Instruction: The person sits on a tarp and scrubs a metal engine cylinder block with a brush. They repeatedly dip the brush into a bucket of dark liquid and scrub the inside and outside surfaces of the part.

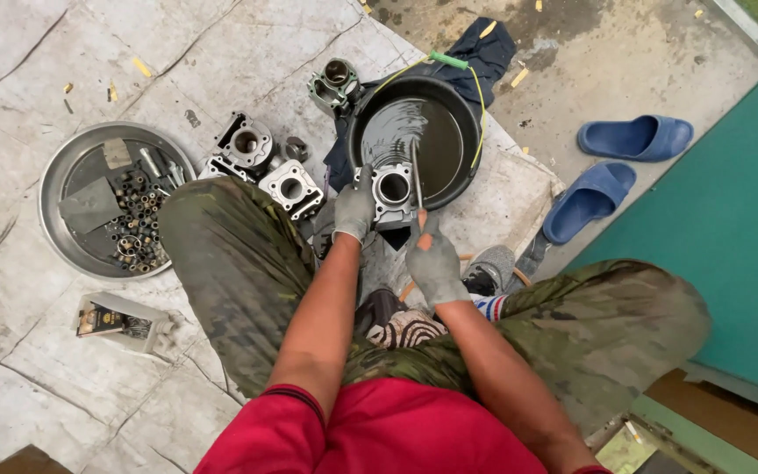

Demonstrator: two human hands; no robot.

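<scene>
My left hand (354,209), in a grey glove, grips the side of a metal engine cylinder block (392,191) held at the near rim of a black basin (460,114) of dark liquid. In my gloved right hand (433,262) is a thin metal tool (417,175); its shaft rises past the block's right side and its tip reaches over the liquid. Both hands sit between my knees in camouflage trousers.
Two more cylinder blocks (244,143) (291,187) lie left of the basin, another part (333,85) behind it. A round metal tray (72,167) of small bolts and bushings sits at left, a small box (120,320) near it. Blue slippers (635,138) (588,199) lie right. A green-handled tool (447,60) rests by a dark cloth.
</scene>
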